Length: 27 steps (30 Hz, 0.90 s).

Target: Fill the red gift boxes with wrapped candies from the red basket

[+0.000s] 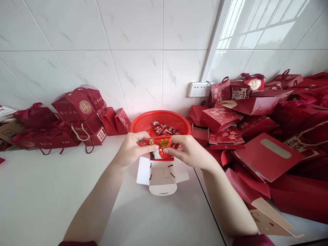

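Between my two hands is a shiny red snack packet with gold and green print (162, 155). My left hand (130, 148) pinches its left side, the thumb lying across the front. On the right side, my right hand (191, 150) grips the same packet with thumb and fingers closed. Directly below the packet, a small gift box (163, 189) stands with its flaps folded out and its white inside facing up; dark cord ends show on its inner walls. Behind my hands sits a red plastic basket (138, 123) with several wrapped candies (160, 128) in it.
Stacked red gift boxes with cord handles (84, 109) stand on the left of the white table (64, 191). A large loose pile of red boxes and bags (269, 157) covers the right side, close to my right forearm. A power strip (200, 89) is on the tiled wall.
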Motion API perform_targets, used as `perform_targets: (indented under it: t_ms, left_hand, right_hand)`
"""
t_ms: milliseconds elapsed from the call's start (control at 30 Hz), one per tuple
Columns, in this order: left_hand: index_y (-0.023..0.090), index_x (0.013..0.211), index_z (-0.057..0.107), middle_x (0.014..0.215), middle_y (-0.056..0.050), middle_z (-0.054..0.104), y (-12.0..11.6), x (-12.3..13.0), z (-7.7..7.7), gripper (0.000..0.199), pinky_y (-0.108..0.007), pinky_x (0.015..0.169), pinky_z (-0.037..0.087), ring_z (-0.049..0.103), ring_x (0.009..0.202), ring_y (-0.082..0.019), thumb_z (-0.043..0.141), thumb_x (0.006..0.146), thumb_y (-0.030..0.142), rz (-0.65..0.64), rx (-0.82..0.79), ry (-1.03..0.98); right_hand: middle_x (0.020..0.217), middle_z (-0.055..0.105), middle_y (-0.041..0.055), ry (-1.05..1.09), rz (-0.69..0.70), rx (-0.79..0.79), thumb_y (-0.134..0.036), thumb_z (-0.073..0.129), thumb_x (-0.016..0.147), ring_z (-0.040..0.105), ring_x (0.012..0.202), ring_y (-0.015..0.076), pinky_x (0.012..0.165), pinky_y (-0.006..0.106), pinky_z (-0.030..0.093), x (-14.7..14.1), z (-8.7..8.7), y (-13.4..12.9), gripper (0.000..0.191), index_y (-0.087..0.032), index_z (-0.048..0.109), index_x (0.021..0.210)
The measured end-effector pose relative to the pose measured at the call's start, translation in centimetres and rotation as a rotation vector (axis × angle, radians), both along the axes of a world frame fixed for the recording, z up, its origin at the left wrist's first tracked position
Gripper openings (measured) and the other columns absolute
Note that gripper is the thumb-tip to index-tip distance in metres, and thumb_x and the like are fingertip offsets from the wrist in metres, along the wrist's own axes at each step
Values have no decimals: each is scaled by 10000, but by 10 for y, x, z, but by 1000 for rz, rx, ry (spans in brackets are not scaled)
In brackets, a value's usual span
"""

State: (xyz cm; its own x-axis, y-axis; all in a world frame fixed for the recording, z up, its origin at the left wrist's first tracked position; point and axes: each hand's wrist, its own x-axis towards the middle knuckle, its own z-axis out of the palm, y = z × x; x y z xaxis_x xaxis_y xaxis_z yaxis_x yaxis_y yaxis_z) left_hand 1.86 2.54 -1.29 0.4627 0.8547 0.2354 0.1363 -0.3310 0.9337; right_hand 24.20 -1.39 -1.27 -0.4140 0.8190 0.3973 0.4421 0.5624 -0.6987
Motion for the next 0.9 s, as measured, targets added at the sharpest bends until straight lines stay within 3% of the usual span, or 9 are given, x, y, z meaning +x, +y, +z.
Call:
perform_targets:
  t_ms: [133, 233, 333, 433, 533, 733, 900]
  left_hand:
    - [193, 965, 716, 921, -30, 704, -1, -4, 2, 245, -259, 706, 563, 663, 837, -180, 804, 750, 273, -8, -58, 52]
    - [205, 1092, 698, 1058, -65, 709, -1, -6, 2, 332, -275, 697, 582, 667, 895, -202, 774, 789, 317, -63, -61, 121]
    - [186, 1009, 720, 1030, -72, 709, -2, -6, 1, 231, -276, 695, 576, 655, 897, -204, 727, 838, 341, -109, 51, 114]
    - [175, 931, 728, 937, -58, 712, -2, -3, -2, 170, -285, 737, 562, 650, 852, -193, 726, 841, 320, -77, 203, 49]
    - [175, 947, 734, 921, -68, 716, -2, 0, -6, 193, -318, 798, 549, 657, 864, -212, 718, 849, 340, -47, 230, -11]
    - [169, 906, 739, 911, -61, 736, -1, 5, -12, 135, -309, 824, 543, 677, 870, -206, 719, 857, 294, -35, 306, -64]
    - [184, 1013, 740, 1044, -70, 748, -2, 10, -14, 158, -328, 902, 556, 694, 1012, -234, 696, 883, 263, -140, 158, -122]
  right_hand:
    - [661, 565, -35, 29, -19, -58, -339, 598, 944, 492, 620, 111, 585, 232, 380, -1, -3, 2, 283, -176, 563, 716]
    - [809, 659, 24, 131, -20, -93, -390, 578, 959, 601, 788, 169, 713, 274, 471, -4, -7, 5, 258, -169, 648, 847]
    - [986, 695, 60, 274, 39, -142, -428, 562, 968, 630, 959, 211, 840, 322, 503, -8, -10, 9, 278, -178, 670, 1026]
    - [1082, 681, 68, 364, 119, -203, -451, 519, 987, 625, 1006, 205, 873, 333, 512, -10, -12, 10, 337, -194, 638, 1170]
    - [1004, 679, 61, 307, 79, -212, -502, 540, 966, 623, 920, 196, 805, 315, 520, -8, -10, 8, 359, -193, 658, 1107]
    - [838, 626, 35, 178, 39, -80, -486, 538, 965, 560, 801, 180, 720, 298, 485, -3, -4, 4, 330, -184, 663, 923]
    - [760, 516, -4, 198, 101, -1, -361, 537, 976, 451, 709, 131, 659, 245, 413, -3, -3, 5, 254, -176, 577, 808]
